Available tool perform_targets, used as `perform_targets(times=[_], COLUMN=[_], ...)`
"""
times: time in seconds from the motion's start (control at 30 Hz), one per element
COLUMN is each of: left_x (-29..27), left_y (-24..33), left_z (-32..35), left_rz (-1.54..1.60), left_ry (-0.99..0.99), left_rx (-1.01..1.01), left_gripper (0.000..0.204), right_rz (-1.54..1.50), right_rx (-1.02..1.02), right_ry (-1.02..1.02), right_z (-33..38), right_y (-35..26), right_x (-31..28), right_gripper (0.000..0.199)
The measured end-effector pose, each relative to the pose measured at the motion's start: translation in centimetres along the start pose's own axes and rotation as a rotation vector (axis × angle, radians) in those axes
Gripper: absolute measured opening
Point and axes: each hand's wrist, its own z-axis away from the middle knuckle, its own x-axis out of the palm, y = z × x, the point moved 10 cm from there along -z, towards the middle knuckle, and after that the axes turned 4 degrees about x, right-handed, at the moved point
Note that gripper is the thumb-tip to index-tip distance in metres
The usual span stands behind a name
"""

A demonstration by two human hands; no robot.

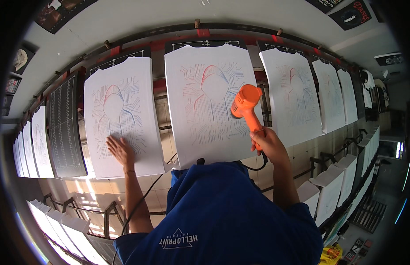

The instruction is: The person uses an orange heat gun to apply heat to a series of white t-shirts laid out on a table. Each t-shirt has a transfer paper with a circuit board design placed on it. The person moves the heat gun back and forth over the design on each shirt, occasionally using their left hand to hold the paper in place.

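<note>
My right hand [272, 145] is wrapped round the handle of an orange hair dryer [248, 102]. Its dark nozzle points down over the right half of the middle white T-shirt [178, 62], a little above the cloth as far as I can see. That shirt lies flat on a board and bears a hooded figure among circuit lines, in red and blue. On the white T-shirt to the left [97, 81], with the same print, my left hand [121, 151] rests flat, fingers stretched over the lower part of the figure. A black cord [258, 168] runs from the dryer's handle.
Another printed white T-shirt [275, 66] lies on a board to the right, with more beyond it. Left of my left hand stands a bare black board [66, 128]. A dark rail [240, 27] curves behind the boards. A dark cable [143, 198] crosses by my left forearm.
</note>
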Motion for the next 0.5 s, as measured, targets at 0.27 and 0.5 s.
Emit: perform_targets(times=[0.27,0.5], left_x=[-1.6,-0.1], left_y=[14.8,4.1], left_z=[7.8,1.3], left_rz=[0.156,0.045], left_ry=[-0.181,-0.025], left_rx=[0.454,0.217], left_gripper=[0.065,0.063], right_rz=[-0.037,0.003], right_rx=[-0.092,-0.056], right_ry=[-0.044,-0.087], right_z=[-2.9,-3.1], right_y=[-2.0,-2.4], right_x=[1.0,1.1], right_gripper=[0.031,0.029])
